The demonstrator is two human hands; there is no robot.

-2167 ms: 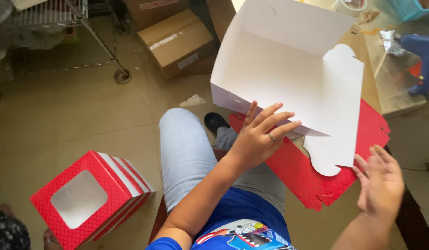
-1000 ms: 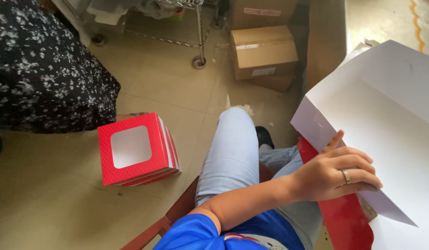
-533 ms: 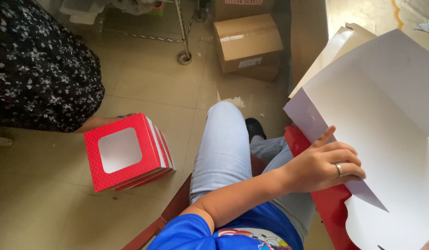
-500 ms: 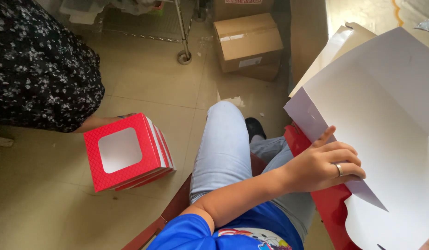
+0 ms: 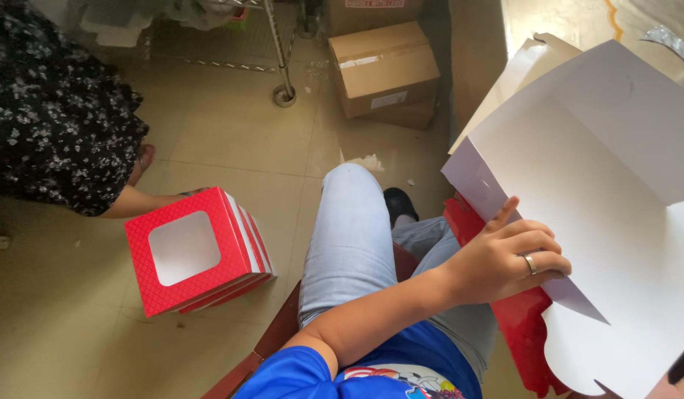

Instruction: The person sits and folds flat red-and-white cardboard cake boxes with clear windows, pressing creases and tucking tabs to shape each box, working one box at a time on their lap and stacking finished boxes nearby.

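1. A tan tiled floor (image 5: 83,318) fills most of the view, seen from above by a seated person.
2. A large white card sheet (image 5: 600,192), an unfolded box blank with creases and a scalloped tab, covers the right side. It tilts up from the person's lap towards the top right.
3. A second person in a dark flowered dress (image 5: 54,111) crouches at the upper left, one bare forearm reaching down towards the floor.
4. The seated person's leg in pale blue jeans (image 5: 349,236) runs up the middle, with a blue shirt at the bottom edge.
5. A stack of red boxes (image 5: 198,251) with square cut-out windows stands on the floor at the left, just beside the crouching person's arm.
6. A brown carton (image 5: 382,66) sits on the floor at the top, near the wheeled foot of a wire rack (image 5: 284,94).
7. A red sheet (image 5: 523,318) lies under the white one, showing along its lower left edge.
8. The left hand (image 5: 504,258), wearing a ring, grips the white sheet's lower left edge, fingers curled over it and forefinger stretched along the fold.
9. The right hand is almost wholly out of view at the bottom right corner; its grip cannot be told.
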